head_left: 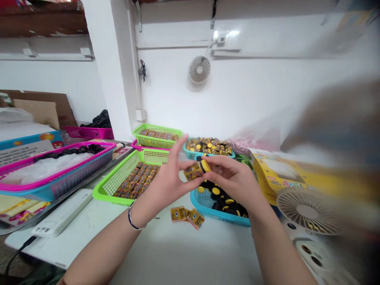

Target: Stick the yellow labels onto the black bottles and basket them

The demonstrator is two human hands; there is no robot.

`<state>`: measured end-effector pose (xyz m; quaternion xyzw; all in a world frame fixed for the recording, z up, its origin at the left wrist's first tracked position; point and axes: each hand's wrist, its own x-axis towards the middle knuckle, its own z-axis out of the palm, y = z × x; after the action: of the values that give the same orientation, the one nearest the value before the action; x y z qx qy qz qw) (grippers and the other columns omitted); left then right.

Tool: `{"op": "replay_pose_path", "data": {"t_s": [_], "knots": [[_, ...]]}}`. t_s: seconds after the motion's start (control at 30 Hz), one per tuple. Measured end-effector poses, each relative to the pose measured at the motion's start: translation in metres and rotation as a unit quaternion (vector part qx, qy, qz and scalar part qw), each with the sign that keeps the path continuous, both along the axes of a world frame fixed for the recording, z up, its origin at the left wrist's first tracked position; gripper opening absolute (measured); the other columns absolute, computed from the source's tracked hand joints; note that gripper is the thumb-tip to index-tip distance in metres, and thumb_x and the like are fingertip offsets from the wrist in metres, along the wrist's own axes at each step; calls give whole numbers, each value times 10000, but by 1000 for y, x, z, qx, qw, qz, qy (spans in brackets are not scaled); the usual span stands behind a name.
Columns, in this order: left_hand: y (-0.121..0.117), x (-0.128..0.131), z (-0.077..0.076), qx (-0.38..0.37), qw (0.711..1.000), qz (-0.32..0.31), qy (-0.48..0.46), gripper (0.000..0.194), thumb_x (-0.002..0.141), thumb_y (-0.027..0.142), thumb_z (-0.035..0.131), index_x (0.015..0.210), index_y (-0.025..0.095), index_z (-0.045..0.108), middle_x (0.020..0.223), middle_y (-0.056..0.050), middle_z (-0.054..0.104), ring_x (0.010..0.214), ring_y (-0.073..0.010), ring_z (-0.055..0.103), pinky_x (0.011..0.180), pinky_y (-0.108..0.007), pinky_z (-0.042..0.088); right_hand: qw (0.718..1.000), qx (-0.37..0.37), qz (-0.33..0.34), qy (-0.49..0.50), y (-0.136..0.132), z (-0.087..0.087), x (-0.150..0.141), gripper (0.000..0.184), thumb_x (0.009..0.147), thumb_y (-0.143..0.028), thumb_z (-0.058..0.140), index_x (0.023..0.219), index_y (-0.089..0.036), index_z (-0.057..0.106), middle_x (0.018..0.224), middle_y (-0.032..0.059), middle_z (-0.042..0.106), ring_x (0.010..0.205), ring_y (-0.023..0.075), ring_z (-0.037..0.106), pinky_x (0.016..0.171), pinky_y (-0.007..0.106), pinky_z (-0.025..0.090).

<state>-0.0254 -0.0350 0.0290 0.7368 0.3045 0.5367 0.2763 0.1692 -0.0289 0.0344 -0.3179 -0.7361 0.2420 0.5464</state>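
A small printed canister (192, 171) with a yellow end is held up over the table between both hands. My left hand (166, 178) pinches its printed body between thumb and fingers, index finger raised. At the yellow end, the thumb and fingers of my right hand (233, 174) close on the same piece. Below them, a blue basket (219, 217) holds many black pieces with yellow ends, partly hidden by my right hand. Several small printed yellow cards (196, 217) lie on the white table (184, 253).
Left of my hands, a green basket (103, 192) holds rows of printed canisters. Behind stand another green basket (142, 140) and a blue basket (185, 149) of yellow-and-black pieces. A white power bank (63, 213) lies left; a fan (308, 211) and yellow box (267, 178) stand right.
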Motion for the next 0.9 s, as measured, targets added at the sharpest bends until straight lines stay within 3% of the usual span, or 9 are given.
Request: {"op": "replay_pose_path", "data": {"t_s": [0.13, 0.23, 0.3, 0.43, 0.53, 0.6, 0.8, 0.9], "knots": [[0, 7, 4, -61, 990, -61, -108, 1038, 795, 252, 750, 1520, 291, 9, 907, -41, 745, 848, -209, 739, 810, -343, 587, 989, 147, -19, -12, -1, -4, -10, 372, 848, -387, 706, 1193, -305, 592, 1173, 72, 637, 1085, 206, 641, 851, 347, 604], [0, 7, 7, -79, 983, -67, -149, 1019, 783, 221, 753, 1505, 310, 39, 766, 32, 706, 672, -141, 698, 661, -261, 555, 951, 269, -66, -140, -3, -7, -17, 577, 794, -325, 769, 1307, -306, 506, 1247, 92, 611, 1220, 255, 572, 1025, 442, 521], [0, 6, 8, -97, 979, -73, -167, 960, 770, 201, 761, 1472, 312, 116, 753, 53, 693, 597, -94, 642, 594, -209, 507, 926, 317, -101, -176, -3, -11, -21, 662, 799, -231, 744, 1380, -289, 434, 1286, 111, 584, 1249, 263, 548, 1069, 464, 482], [-1, 7, 5, -185, 955, -142, -181, 832, 733, 212, 789, 1352, 272, 237, 819, 45, 688, 640, -83, 625, 579, -183, 474, 925, 336, -105, -144, -5, -18, -29, 689, 735, -73, 632, 1363, -273, 434, 1227, 99, 590, 1202, 250, 571, 1025, 437, 512], [-2, 8, 3, -280, 908, -251, -182, 743, 778, 271, 726, 1349, 242, 252, 657, 76, 622, 595, -107, 618, 552, -198, 463, 934, 322, -66, -138, -9, -21, -34, 735, 675, -72, 622, 1363, -254, 441, 1202, 91, 607, 1149, 253, 599, 979, 420, 545], [-4, 7, 3, -310, 890, -292, -163, 724, 774, 243, 694, 1363, 228, 274, 572, 98, 562, 529, -100, 575, 524, -195, 437, 926, 349, -63, -128, -10, -23, -37, 734, 666, -65, 633, 1360, -230, 464, 1183, 101, 620, 1118, 257, 613, 970, 421, 552], [-8, -1, 4, -204, 962, -178, -44, 814, 776, 101, 598, 1435, 304, 165, 613, 87, 550, 559, -120, 567, 504, -200, 407, 890, 430, -70, -138, -4, -25, -37, 700, 725, -80, 695, 1370, -268, 497, 1124, 87, 675, 1078, 269, 651, 977, 467, 559], [-10, -5, 6, -208, 946, -247, -35, 829, 788, 116, 610, 1445, 298, 138, 637, 78, 563, 557, -117, 561, 503, -199, 405, 898, 425, -40, -106, -5, -26, -37, 696, 739, -135, 728, 1375, -287, 489, 1122, 72, 692, 1077, 266, 667, 962, 464, 574]]}}
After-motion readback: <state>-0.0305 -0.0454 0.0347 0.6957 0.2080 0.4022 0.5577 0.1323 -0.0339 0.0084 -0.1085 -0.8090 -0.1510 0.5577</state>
